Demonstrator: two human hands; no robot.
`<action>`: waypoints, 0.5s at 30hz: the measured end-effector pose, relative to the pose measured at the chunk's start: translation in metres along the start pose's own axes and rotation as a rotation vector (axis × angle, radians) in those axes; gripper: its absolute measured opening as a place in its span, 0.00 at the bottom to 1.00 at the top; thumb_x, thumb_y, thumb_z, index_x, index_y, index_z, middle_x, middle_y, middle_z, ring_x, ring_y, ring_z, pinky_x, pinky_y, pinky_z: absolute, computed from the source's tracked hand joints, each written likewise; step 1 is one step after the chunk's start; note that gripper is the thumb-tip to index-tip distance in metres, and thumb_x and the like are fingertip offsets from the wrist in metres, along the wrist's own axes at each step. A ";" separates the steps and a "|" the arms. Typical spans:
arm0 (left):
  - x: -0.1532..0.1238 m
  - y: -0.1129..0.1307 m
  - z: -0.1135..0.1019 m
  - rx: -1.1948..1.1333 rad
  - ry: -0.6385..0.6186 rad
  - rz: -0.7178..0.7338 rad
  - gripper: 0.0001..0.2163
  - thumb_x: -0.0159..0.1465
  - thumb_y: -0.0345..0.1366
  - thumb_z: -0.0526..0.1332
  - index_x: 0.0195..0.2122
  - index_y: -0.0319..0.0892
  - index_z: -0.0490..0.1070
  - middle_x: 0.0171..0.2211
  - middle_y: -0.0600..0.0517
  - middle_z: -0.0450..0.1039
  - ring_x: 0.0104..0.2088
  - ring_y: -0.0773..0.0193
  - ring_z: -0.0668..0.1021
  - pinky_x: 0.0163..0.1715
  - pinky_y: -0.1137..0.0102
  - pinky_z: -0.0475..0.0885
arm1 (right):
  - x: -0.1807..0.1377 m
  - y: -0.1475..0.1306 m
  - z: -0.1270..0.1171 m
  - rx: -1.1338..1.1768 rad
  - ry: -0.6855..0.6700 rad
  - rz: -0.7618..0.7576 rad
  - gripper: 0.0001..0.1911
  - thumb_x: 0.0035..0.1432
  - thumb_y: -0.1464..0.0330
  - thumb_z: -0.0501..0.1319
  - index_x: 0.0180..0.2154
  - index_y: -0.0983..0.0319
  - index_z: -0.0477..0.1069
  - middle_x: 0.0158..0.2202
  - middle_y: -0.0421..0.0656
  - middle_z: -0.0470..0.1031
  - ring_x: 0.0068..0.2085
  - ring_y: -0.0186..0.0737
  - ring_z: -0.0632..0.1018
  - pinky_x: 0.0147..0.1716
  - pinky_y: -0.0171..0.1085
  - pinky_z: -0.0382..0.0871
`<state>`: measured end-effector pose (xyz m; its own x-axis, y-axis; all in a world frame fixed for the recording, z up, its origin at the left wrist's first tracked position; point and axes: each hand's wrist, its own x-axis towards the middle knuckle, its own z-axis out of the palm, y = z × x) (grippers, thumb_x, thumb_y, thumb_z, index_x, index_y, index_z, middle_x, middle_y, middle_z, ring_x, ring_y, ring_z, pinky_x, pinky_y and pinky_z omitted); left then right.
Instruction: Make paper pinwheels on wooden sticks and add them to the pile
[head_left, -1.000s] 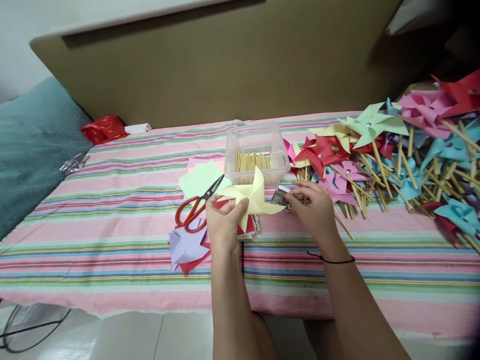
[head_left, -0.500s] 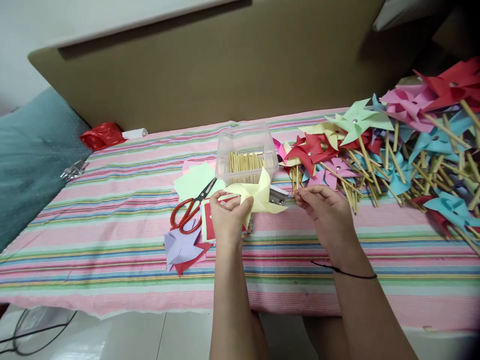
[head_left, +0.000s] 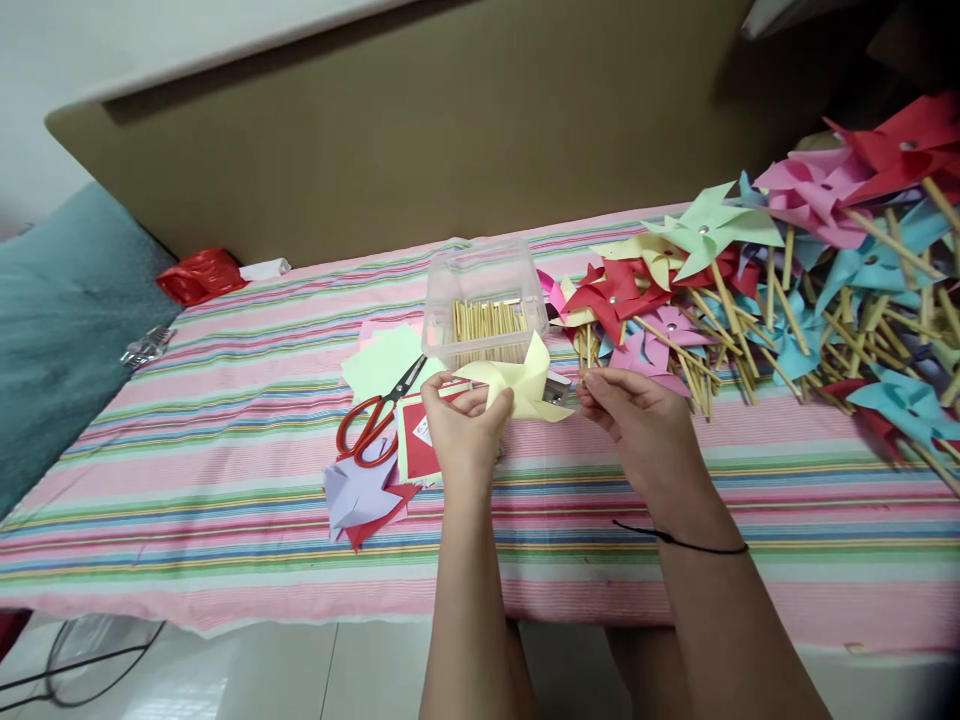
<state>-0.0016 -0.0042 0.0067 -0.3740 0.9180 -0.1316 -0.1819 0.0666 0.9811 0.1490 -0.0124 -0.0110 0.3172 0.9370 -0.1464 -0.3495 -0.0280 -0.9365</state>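
My left hand (head_left: 465, 425) is closed on a pale yellow folded paper pinwheel head (head_left: 525, 385), held just above the striped tablecloth (head_left: 225, 470). My right hand (head_left: 637, 420) is beside it to the right, fingers pinched together on something too small to make out. A small silvery box (head_left: 556, 388) lies between the two hands. Behind the pinwheel stands a clear plastic tub (head_left: 484, 310) holding wooden sticks.
Red-handled scissors (head_left: 375, 415) and cut paper squares (head_left: 382, 360) lie left of my hands, with purple and red folded pieces (head_left: 364, 495) nearer the edge. A big heap of finished pinwheels on sticks (head_left: 787, 290) fills the right. A red bag (head_left: 199, 275) lies far left.
My right hand has lifted off the small silvery box and drawn back with its fingers pinched. The left hand keeps holding the yellow pinwheel. The camera has shifted slightly.
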 end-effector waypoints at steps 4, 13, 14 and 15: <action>0.000 -0.005 0.002 0.048 -0.030 0.083 0.28 0.48 0.32 0.69 0.44 0.46 0.53 0.25 0.56 0.78 0.23 0.66 0.79 0.28 0.72 0.72 | -0.004 -0.005 0.004 -0.010 -0.077 -0.096 0.07 0.45 0.65 0.71 0.30 0.58 0.80 0.27 0.39 0.78 0.29 0.33 0.76 0.31 0.36 0.74; -0.004 -0.003 0.004 0.032 -0.109 0.098 0.27 0.49 0.32 0.70 0.44 0.47 0.54 0.25 0.55 0.78 0.22 0.64 0.79 0.26 0.73 0.71 | -0.009 0.002 0.019 -0.251 -0.216 -0.292 0.02 0.48 0.69 0.70 0.28 0.57 0.79 0.29 0.39 0.80 0.31 0.37 0.78 0.33 0.38 0.74; -0.005 -0.001 0.005 0.024 -0.118 0.090 0.27 0.49 0.32 0.70 0.44 0.46 0.54 0.25 0.55 0.78 0.22 0.64 0.79 0.26 0.73 0.71 | -0.009 0.003 0.018 -0.286 -0.193 -0.299 0.01 0.49 0.68 0.69 0.28 0.57 0.79 0.29 0.39 0.80 0.31 0.37 0.77 0.32 0.38 0.73; -0.005 0.000 0.005 0.017 -0.126 0.083 0.28 0.49 0.33 0.70 0.44 0.46 0.54 0.25 0.55 0.78 0.22 0.64 0.79 0.26 0.73 0.71 | -0.008 0.003 0.018 -0.319 -0.174 -0.304 0.01 0.49 0.68 0.69 0.28 0.57 0.79 0.29 0.39 0.80 0.30 0.37 0.77 0.31 0.38 0.72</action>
<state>0.0051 -0.0070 0.0079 -0.2695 0.9625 -0.0319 -0.1395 -0.0063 0.9902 0.1294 -0.0140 -0.0072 0.2010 0.9630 0.1797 0.0334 0.1765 -0.9837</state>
